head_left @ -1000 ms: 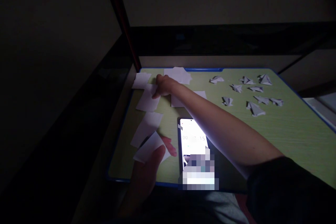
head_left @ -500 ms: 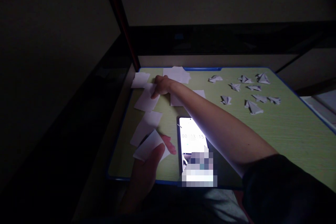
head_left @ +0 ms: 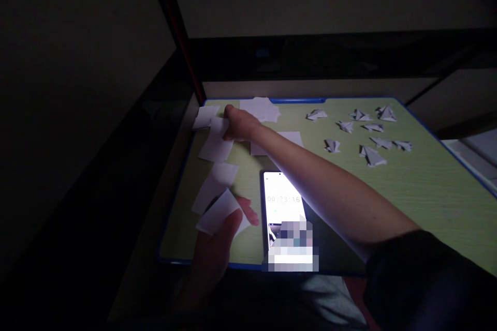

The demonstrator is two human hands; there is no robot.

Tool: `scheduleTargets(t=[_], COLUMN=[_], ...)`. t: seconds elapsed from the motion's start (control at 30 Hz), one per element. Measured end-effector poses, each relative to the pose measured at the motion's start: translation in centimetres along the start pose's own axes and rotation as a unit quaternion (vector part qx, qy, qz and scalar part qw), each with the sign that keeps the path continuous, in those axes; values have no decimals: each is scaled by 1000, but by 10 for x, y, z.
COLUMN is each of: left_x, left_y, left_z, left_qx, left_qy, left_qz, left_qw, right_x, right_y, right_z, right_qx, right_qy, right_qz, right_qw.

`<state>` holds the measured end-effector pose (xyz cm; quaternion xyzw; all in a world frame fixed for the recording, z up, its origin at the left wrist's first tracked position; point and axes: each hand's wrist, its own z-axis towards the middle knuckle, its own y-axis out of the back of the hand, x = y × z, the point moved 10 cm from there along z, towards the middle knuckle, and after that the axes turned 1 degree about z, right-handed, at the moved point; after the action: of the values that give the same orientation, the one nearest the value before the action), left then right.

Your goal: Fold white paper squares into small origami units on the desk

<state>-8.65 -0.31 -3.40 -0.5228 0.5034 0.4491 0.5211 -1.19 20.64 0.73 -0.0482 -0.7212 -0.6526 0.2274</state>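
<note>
My right hand (head_left: 238, 125) reaches across to the far left of the green table (head_left: 427, 191), its fingers closed on a white paper square (head_left: 216, 142) that lies there. My left hand (head_left: 217, 245) is near the front edge with a white paper sheet (head_left: 219, 212) pinched between thumb and fingers. More paper squares (head_left: 261, 109) lie around the right hand, and another square (head_left: 214, 184) sits between the two hands. A lit phone (head_left: 283, 204) lies under my right forearm.
Several folded paper planes (head_left: 368, 134) are spread over the far right of the table. A blue rim (head_left: 298, 100) edges the table. A dark frame with a red post (head_left: 176, 26) rises at the back left. The room is dim.
My right hand has shifted slightly further left and back over the paper square. The phone's timer has advanced by a second. My left hand keeps its sheet.
</note>
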Motion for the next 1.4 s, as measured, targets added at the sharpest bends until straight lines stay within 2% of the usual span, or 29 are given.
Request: scheduleTargets(t=[0.2, 0.37, 0.63, 0.73, 0.87, 0.93, 1.0, 1.03, 1.07, 1.13, 1.2, 1.23, 1.3, 1.4], left_x=[3, -4, -1, 0, 2, 2, 3, 3, 3, 4, 5, 6, 6, 4], left_y=[1, -1, 0, 2, 3, 2, -1, -2, -4, -5, -5, -5, -6, -5], left_z=[1, 2, 1, 0, 0, 0, 0, 0, 0, 0, 0, 0, -1, -1], left_qx=[2, 8, -4, -6, -16, -15, -3, 2, 9, 18, 24, 26, 30, 24], left_qy=[-3, -19, -4, 10, 26, 24, 20, 17, 15, 14, 17, 19, 23, 23], left_qz=[9, 14, 14, 25, 30, 16, -6, -18, -25, -30, -28, -27, -26, -26], left_qw=[1000, 1000, 1000, 1000, 999, 999, 1000, 1000, 1000, 999, 999, 999, 999, 999], right_x=[4, 6, 14, 14, 11, 10, 9, 8, 2, -6, -12, -15, -19, -23], right_y=[7, 9, 15, 15, 14, 22, 40, 52, 66, 99, 121, 124, 114, 72], right_z=[-11, -19, -33, -37, -35, -33, -32, -32, -32, -37, -42, -43, -42, -36], right_qx=[-44, -62, -116, -118, -87, -78, -69, -63, -59, -85, -100, -98, -81, -37], right_qy=[26, 35, 67, 76, 77, 78, 76, 76, 54, 50, 59, 56, 35, -23], right_qz=[-31, -52, -75, -10, 89, 117, 174, 208, 316, 487, 580, 604, 627, 623], right_qw=[998, 996, 988, 990, 989, 987, 979, 973, 945, 868, 806, 789, 774, 781])
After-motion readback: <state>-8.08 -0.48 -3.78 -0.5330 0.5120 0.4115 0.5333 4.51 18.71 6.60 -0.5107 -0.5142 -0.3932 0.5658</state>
